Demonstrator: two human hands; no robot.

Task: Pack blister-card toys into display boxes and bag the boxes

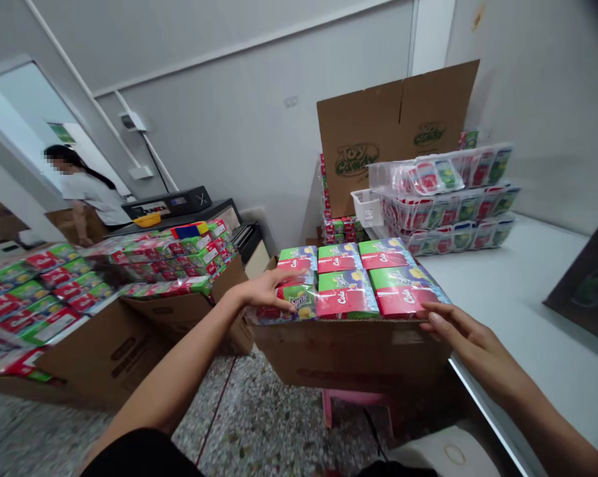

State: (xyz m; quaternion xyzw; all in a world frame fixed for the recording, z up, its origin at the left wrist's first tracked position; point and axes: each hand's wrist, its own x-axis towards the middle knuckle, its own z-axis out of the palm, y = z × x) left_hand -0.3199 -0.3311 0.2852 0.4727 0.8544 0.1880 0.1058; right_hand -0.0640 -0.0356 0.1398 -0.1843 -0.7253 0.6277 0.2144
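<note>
An open cardboard carton (348,351) stands before me on a pink stool (358,399), filled with rows of red and green candy boxes (347,291) marked Cola and Sprite. My left hand (271,290) lies over the near-left corner, fingers spread on a Sprite-labelled box (302,305) that sits turned differently from its neighbours. At the near-right corner, my right hand (457,326) touches the carton's edge and the end of a Cola box (406,296), its fingers stretched out. Neither hand is wrapped round anything.
On the white table (487,285) to the right are stacked clear-wrapped trays (448,199), a white basket (368,207) and a dark carton (587,285). More filled cartons (110,351) stand left. A person (90,192) is at the far left.
</note>
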